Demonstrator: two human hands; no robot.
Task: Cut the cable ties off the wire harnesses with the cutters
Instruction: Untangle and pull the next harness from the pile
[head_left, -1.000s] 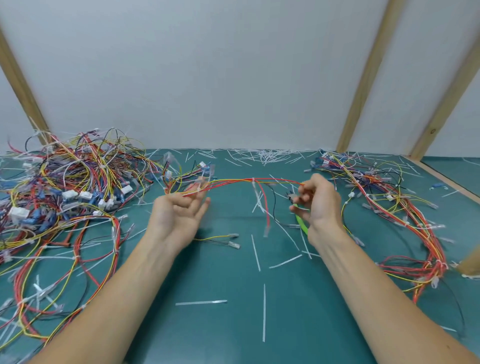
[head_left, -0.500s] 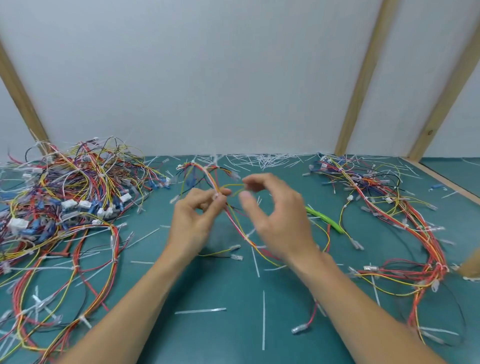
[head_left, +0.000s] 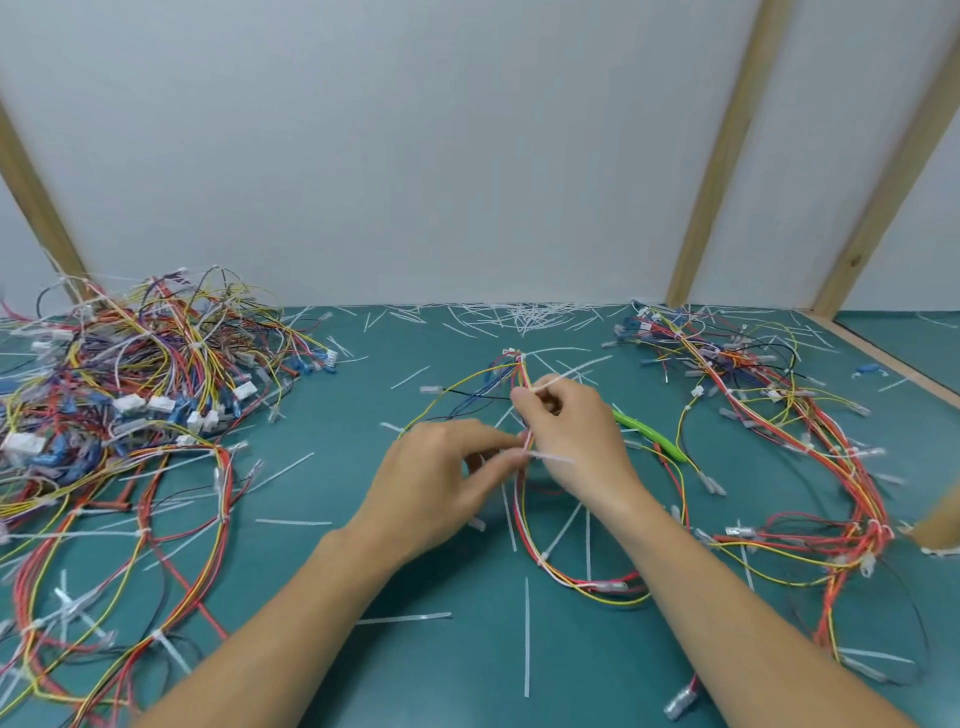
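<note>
Both hands meet over the green mat (head_left: 467, 675): the left hand (head_left: 441, 480) and right hand (head_left: 571, 436) pinch a red-and-yellow wire harness (head_left: 524, 519) (white cable ties attached). The green-handled cutters (head_left: 649, 434) lie just beyond the right hand.

The tabletop (head_left: 363, 675) is a matt teal mat, smooth and without shine, and the wire harnesses (head_left: 130, 395) lying on it are thin strands in smooth, slightly glossy plastic insulation ending in white plastic connectors. The cut cable ties (head_left: 526, 636) look like translucent white plastic strips, and the cutters (head_left: 649, 434) show a glossy bright-green plastic handle. Behind stand bare, pale wooden battens (head_left: 722, 156) with visible grain against a matt white wall panel (head_left: 389, 156).
</note>
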